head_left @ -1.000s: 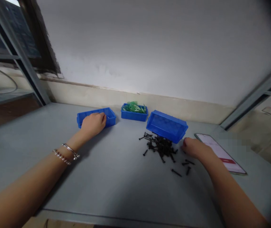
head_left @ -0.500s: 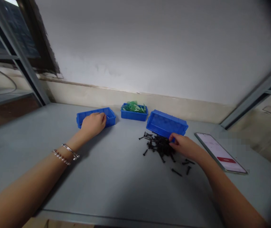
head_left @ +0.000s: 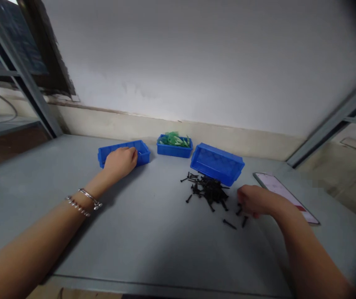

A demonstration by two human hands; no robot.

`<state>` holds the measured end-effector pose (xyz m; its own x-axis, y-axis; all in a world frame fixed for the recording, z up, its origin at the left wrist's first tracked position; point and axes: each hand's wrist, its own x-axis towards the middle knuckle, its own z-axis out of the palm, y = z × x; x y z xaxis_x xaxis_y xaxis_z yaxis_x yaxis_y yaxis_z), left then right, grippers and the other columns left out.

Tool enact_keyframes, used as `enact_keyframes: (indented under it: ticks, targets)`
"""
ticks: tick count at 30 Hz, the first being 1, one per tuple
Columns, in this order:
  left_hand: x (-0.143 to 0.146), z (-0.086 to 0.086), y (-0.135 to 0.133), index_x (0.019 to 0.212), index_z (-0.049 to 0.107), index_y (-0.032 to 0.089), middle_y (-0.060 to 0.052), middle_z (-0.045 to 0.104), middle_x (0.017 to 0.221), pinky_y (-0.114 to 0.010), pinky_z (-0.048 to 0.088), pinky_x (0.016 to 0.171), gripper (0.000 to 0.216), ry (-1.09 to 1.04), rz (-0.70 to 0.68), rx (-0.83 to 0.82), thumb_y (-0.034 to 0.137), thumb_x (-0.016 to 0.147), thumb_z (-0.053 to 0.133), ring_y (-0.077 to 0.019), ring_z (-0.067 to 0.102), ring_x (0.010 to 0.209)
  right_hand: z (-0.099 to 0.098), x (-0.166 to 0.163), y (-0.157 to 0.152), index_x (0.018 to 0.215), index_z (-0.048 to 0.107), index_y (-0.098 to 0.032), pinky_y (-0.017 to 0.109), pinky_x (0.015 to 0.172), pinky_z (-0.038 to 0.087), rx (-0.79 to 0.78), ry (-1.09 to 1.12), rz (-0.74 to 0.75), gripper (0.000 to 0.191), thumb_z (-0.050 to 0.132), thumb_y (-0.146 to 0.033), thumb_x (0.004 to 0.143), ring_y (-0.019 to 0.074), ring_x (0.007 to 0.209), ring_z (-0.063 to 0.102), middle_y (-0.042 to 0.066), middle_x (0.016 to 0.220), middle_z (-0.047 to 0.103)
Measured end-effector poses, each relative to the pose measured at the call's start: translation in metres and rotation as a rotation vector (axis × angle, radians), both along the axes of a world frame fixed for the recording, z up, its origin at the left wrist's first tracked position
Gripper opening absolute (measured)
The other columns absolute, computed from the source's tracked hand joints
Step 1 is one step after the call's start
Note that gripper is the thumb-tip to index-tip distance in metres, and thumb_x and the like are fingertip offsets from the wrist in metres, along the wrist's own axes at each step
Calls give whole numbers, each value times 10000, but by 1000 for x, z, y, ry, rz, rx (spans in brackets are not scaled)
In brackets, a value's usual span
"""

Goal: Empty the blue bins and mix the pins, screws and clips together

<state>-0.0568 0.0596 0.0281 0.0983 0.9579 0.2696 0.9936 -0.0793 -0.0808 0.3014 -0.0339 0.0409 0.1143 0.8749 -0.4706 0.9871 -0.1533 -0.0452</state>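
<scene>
My right grip [head_left: 255,200] hangs low over the surface [head_left: 153,245], toward its right edge, with the fingers drawn together into a loose curl. I cannot tell whether a screw is pinched inside, because the knuckles hide the fingertips.

The pile of black screws [head_left: 210,192] lies just to the left of that grip and a little toward the far edge, near but not touching. The screws lie every way in the heap, so it has no single axis. Two loose screws sit apart from it on the near side. One [head_left: 229,224] slants from far-left to near-right. The other [head_left: 244,221] lies just below my knuckles and points more nearly from the near edge to the far edge. The right grip is much the nearer to all of them.

The tipped bin [head_left: 217,162] leans on its side behind the pile, its mouth facing the screws. A phone [head_left: 285,197] with a lit screen lies flat beyond my right wrist, toward the right edge.

My left grip [head_left: 120,162] is well apart from all this, nearer the left edge. As far as I can see, its fingers are folded over the near wall of the left bin [head_left: 143,153]. Two bracelets [head_left: 84,201] circle that wrist. Between the two blue bins, against the far edge, stands the middle bin [head_left: 174,150], heaped with green pieces [head_left: 173,139].
</scene>
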Motion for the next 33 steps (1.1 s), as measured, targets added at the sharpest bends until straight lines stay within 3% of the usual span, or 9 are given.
enact_keyframes:
  ticks: [4, 8, 11, 15, 19, 22, 26, 33]
  targets:
    - [1, 1, 0, 907, 619, 160, -113, 653, 960, -308, 448, 656, 378, 6, -5, -7, 303, 903, 268, -250, 615, 864, -1, -19, 7, 708, 546, -177, 232, 553, 366, 125, 69, 123, 131, 462, -80, 685, 124, 582, 565, 19, 679, 602]
    - [0, 1, -1, 920, 617, 158, -115, 653, 953, -301, 448, 664, 384, 9, 3, -4, 306, 904, 263, -240, 614, 857, 1, -13, 7, 753, 552, -181, 252, 619, 372, 178, 69, 144, 76, 488, -156, 720, 167, 733, 570, 45, 759, 614]
    - [0, 1, -1, 927, 616, 159, -116, 652, 961, -306, 450, 668, 392, 10, -3, -2, 310, 905, 255, -244, 611, 864, 7, 3, -2, 694, 575, -185, 264, 537, 371, 69, 62, 90, 61, 571, -191, 633, 184, 637, 581, 44, 678, 625]
    - [0, 0, 0, 922, 619, 157, -124, 653, 959, -316, 451, 661, 402, 11, -8, -5, 311, 904, 249, -253, 612, 860, 9, 16, -11, 690, 566, -203, 259, 505, 398, -49, 155, 32, 127, 585, -322, 649, 175, 567, 601, 19, 582, 640]
    - [1, -1, 0, 922, 623, 153, -125, 655, 948, -310, 450, 654, 401, 10, 7, -12, 311, 901, 255, -250, 613, 850, 1, 9, -8, 663, 484, -210, 248, 477, 400, -153, 239, -20, 134, 592, -198, 586, 173, 529, 605, -6, 521, 619]
    - [2, -1, 0, 918, 622, 155, -122, 656, 954, -307, 449, 654, 396, 12, 8, -12, 313, 900, 259, -248, 613, 851, -3, -4, -4, 637, 432, -211, 238, 484, 405, -196, 374, 71, 123, 528, -137, 616, 153, 502, 595, -16, 508, 611]
    - [2, 0, 0, 906, 621, 159, -119, 658, 953, -311, 449, 672, 392, 16, -2, -2, 311, 900, 260, -249, 613, 862, -5, -19, 1, 659, 400, -210, 206, 480, 383, -118, 489, 139, 134, 487, -110, 676, 114, 474, 555, -40, 486, 577]
    - [1, -1, 0, 903, 623, 151, -132, 656, 945, -327, 451, 674, 399, 13, -12, 7, 305, 899, 256, -265, 613, 866, -9, -23, 10, 777, 380, -208, 186, 435, 330, 186, 457, -5, 97, 455, -147, 765, 84, 415, 461, -26, 522, 576]
